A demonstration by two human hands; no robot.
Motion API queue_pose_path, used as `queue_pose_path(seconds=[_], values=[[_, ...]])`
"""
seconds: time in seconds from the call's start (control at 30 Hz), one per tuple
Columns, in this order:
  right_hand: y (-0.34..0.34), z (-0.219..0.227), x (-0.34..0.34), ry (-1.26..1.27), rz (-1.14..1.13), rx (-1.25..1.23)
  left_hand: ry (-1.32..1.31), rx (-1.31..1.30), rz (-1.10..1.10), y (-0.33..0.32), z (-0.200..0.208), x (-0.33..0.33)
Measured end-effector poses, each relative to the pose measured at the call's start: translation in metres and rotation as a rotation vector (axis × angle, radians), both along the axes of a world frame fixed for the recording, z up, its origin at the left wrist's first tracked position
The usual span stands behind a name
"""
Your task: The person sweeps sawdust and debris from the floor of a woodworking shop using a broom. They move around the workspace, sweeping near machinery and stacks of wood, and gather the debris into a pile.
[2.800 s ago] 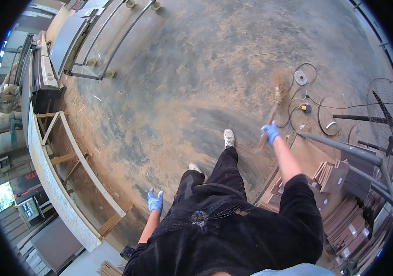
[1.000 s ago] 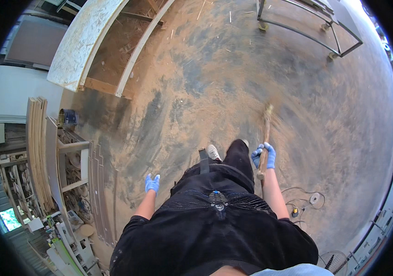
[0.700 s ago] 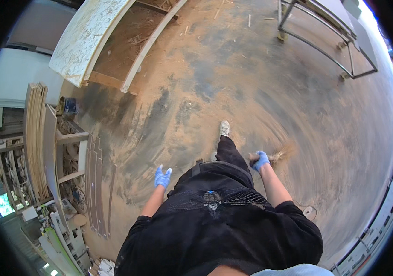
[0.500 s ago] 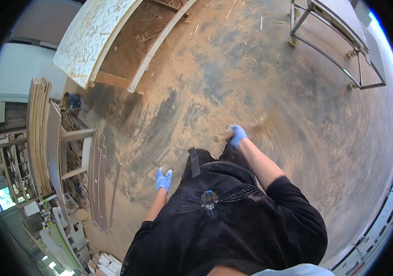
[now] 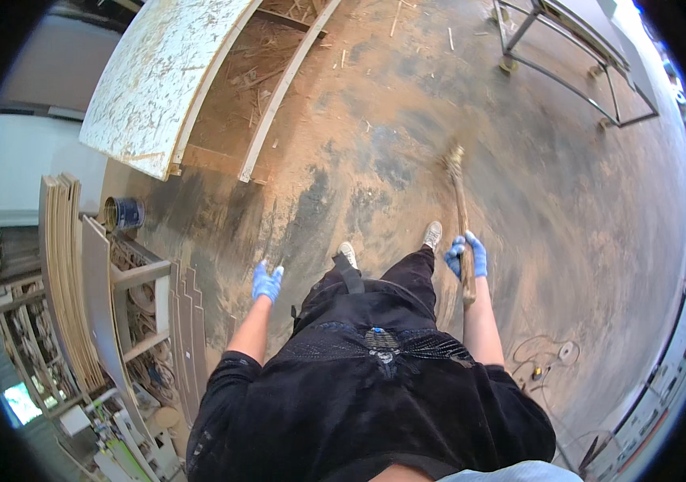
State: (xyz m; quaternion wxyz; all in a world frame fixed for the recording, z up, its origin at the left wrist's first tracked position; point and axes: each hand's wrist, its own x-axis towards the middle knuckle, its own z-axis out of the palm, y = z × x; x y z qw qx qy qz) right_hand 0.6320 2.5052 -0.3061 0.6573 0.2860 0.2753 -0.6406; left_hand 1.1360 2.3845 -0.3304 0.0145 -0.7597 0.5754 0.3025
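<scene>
A blue glove covers my right hand (image 5: 466, 255), whose fingers are wrapped round the wooden handle of a straw broom (image 5: 462, 197). The broom points away from me, and its blurred bristle end is over the dusty floor ahead. Also gloved in blue, my left hand (image 5: 267, 281) hangs out to the left of my legs with fingers apart, holding nothing. Brown dust lies in swept streaks over the dark floor (image 5: 359, 201) around my shoes.
A worn white board on a wooden frame (image 5: 174, 80) stands ahead left. Beside it are a tin (image 5: 124, 213) and stacked panels (image 5: 65, 265). A metal trolley (image 5: 572, 60) stands far right. A cable and a reel (image 5: 568, 352) lie on the floor at right.
My right hand has swung outward to the right, and the broom now points ahead. My left hand has moved slightly left and up in view. My shoes have come into sight.
</scene>
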Motion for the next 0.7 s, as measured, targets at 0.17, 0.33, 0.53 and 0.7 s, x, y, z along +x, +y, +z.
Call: queue_pose_path(seconds=[0.17,0.33,0.53,0.7], values=[[0.097,0.011,0.067,0.010,-0.186,0.282,0.025,-0.030,-0.106,-0.045,-0.007,0.052],[0.189,-0.060,0.094,0.028,-0.124,0.255,0.013,0.107,-0.186,-0.033,0.006,0.058],[0.077,-0.105,0.176,0.065,0.035,0.580,-0.004,0.181,-0.196,0.007,0.006,0.101],[-0.057,-0.084,0.259,0.501,0.257,0.453,-0.046,0.235,0.013,0.042,0.007,0.137]])
